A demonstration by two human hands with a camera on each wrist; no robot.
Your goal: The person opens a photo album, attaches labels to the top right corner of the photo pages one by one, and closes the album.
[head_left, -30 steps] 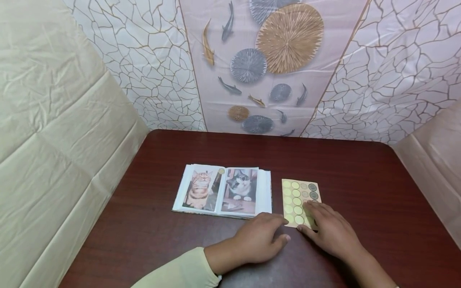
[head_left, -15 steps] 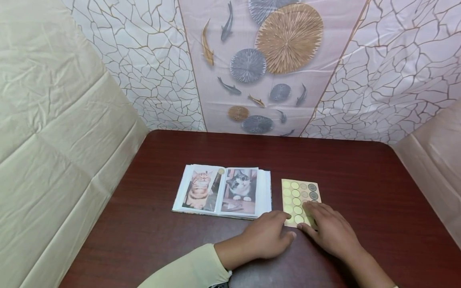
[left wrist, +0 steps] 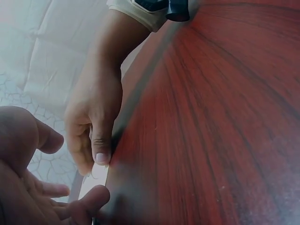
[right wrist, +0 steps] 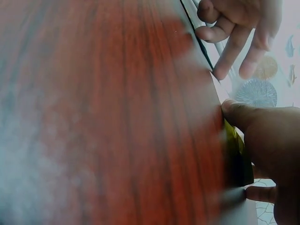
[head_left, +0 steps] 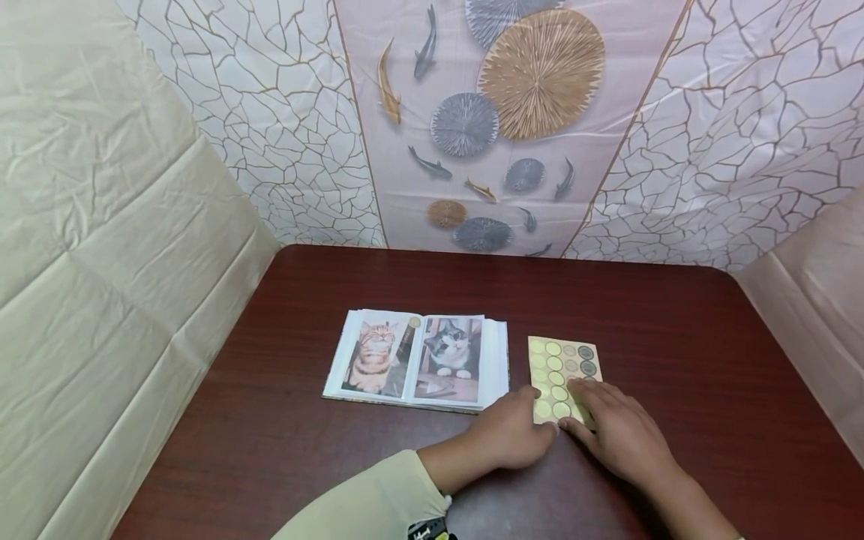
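A yellow sticker sheet [head_left: 538,376] with columns of round stickers lies on the table, right of the open photo album. My right hand [head_left: 624,433] holds the sheet's near right part, fingers over its top and thumb at the near edge. In the right wrist view, the sheet [right wrist: 236,152] bows up beside that thumb. My left hand [head_left: 514,433] reaches in at the sheet's near left corner with thumb and fingers apart; in the right wrist view, a fingertip of this left hand [right wrist: 241,28] is right at the corner. The hands hide the sheet's near right portion.
The photo album [head_left: 495,367] lies spread with a cat picture on each page; a round sticker [head_left: 415,322] shows on the left one. Beneath is a dark red wooden table [head_left: 324,465]. Patterned cloth [head_left: 297,127] hangs behind it. A watch [head_left: 429,529] is on the left wrist.
My left hand has shifted right and slightly away from me, bringing its thumb to the sheet's near edge. The right hand, sheet and album have stayed put.
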